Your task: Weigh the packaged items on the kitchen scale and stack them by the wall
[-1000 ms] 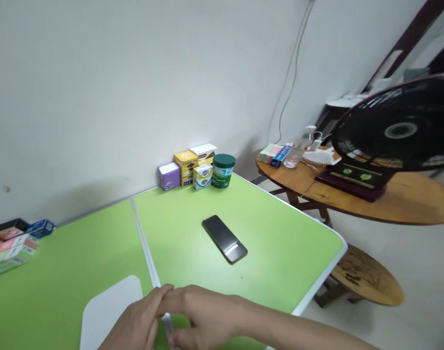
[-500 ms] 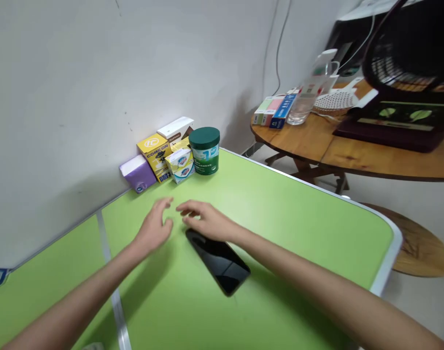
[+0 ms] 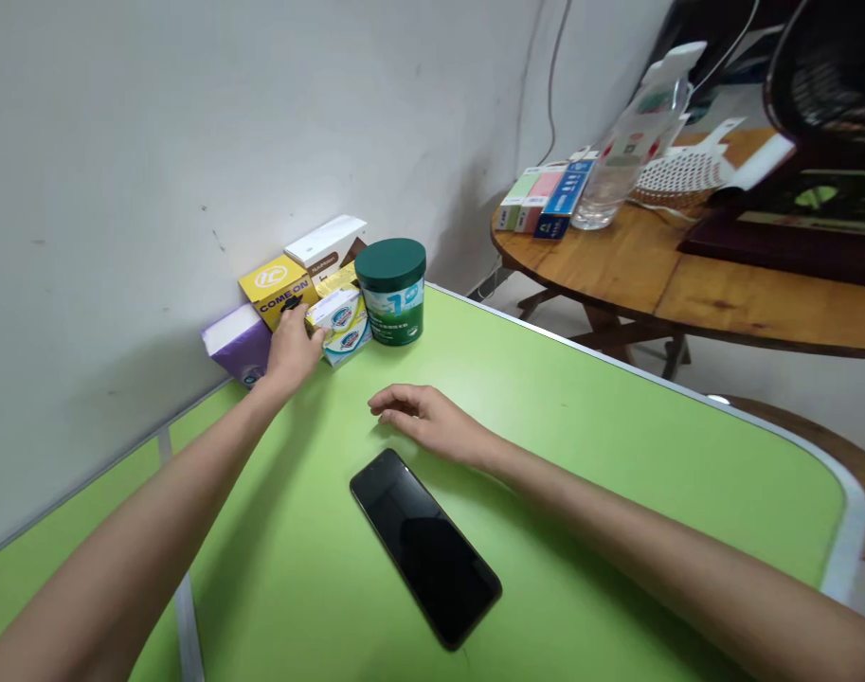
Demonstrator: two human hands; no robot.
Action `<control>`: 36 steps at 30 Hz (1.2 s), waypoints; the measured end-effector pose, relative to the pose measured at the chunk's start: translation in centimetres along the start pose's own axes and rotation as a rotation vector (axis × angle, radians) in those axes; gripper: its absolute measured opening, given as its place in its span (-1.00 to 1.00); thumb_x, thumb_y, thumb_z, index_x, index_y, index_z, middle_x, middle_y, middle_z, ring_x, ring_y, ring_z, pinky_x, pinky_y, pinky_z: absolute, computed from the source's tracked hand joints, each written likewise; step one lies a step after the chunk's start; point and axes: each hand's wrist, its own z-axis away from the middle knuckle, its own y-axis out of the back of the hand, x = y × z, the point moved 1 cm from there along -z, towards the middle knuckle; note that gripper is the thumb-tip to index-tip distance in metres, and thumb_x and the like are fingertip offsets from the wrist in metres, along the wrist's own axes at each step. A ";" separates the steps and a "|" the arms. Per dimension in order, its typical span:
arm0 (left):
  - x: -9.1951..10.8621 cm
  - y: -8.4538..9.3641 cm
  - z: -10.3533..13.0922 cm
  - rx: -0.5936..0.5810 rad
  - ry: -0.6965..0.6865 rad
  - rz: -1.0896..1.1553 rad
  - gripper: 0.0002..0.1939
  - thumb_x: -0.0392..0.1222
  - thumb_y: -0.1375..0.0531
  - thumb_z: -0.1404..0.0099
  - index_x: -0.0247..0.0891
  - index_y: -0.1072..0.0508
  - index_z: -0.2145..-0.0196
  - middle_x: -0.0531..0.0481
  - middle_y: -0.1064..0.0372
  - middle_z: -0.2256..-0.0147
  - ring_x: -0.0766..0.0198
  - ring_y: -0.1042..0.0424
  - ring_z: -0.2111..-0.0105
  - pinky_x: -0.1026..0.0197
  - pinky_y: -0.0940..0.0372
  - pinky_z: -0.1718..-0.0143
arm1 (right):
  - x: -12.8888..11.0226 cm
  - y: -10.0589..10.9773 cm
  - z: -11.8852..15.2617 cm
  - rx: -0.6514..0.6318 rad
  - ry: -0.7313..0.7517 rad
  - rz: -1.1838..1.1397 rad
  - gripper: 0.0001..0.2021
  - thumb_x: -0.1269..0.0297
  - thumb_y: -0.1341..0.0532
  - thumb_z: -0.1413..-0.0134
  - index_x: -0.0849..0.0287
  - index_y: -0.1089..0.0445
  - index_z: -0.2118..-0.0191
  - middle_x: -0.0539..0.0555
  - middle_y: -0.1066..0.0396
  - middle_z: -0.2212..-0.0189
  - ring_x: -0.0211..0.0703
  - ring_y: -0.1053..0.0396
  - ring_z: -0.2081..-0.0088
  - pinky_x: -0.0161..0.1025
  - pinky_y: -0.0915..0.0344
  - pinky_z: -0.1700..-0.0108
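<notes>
My left hand [image 3: 294, 350] has its thumb and fingers apart at the left corner of a white-and-yellow soap box [image 3: 347, 327]. Its fingertips lie between that pack and a yellow "COME ON" box [image 3: 279, 289], partly hidden; I cannot make out a firm hold. Loosely curved, with thumb and fingers apart, my right hand [image 3: 432, 421] holds nothing just above the green table [image 3: 581, 426]. A black phone [image 3: 424, 549] lies screen up below it. Behind the soap stands a green lidded tub [image 3: 391, 294].
A purple tissue pack [image 3: 240, 346] and a white box [image 3: 325, 248] stand along the wall among the other packs. On a wooden table [image 3: 603, 275] to the right are small cartons [image 3: 542, 199], a clear bottle [image 3: 627, 152] and a white strainer [image 3: 684, 175].
My left hand has moved forward to the boxes by the wall. My right hand has shifted off the phone's top end, which now shows fully. The view has moved slightly.
</notes>
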 end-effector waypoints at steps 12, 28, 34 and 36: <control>-5.7 14.9 18.0 -0.441 -0.085 0.390 -0.71 -0.19 -0.11 -0.21 -0.21 -0.28 0.08 -0.07 -0.31 0.12 0.24 -0.40 0.25 0.18 -0.35 0.24 | -9.0 -6.1 4.0 -0.200 0.160 0.210 -0.36 0.32 -0.28 0.09 0.17 -0.09 -0.15 0.14 -0.29 0.13 -0.25 -0.33 0.39 -0.23 -0.34 0.31; -17.1 22.0 44.0 -0.330 0.306 0.417 -0.63 -0.27 -0.13 -0.10 -0.21 -0.31 0.08 -0.06 -0.31 0.13 0.23 -0.37 0.29 0.16 -0.30 0.22 | -10.3 -30.3 12.4 -0.580 0.119 0.314 -0.67 0.42 -0.18 0.04 0.16 -0.26 0.08 0.04 -0.35 0.33 -0.17 -0.30 0.32 -0.23 -0.28 0.26; -18.0 20.2 46.8 -0.266 0.457 0.630 -0.27 -0.23 -0.16 -0.09 -0.17 -0.02 -0.21 -0.16 -0.08 -0.15 0.19 -0.38 0.23 0.11 -0.32 0.17 | -9.7 -28.0 13.5 -0.583 0.056 0.342 -0.48 0.33 -0.14 -0.06 0.07 -0.03 -0.15 0.11 -0.30 0.11 -0.20 -0.32 0.30 -0.16 -0.31 0.16; -18.3 19.7 47.2 -0.256 0.472 0.657 -0.30 -0.20 -0.18 -0.09 -0.17 -0.08 -0.19 -0.14 -0.13 -0.11 0.19 -0.37 0.24 0.11 -0.33 0.20 | -9.7 -27.3 13.7 -0.563 0.060 0.322 -0.52 0.30 -0.11 -0.09 0.01 -0.03 -0.14 0.12 -0.24 0.03 -0.22 -0.32 0.31 -0.17 -0.33 0.18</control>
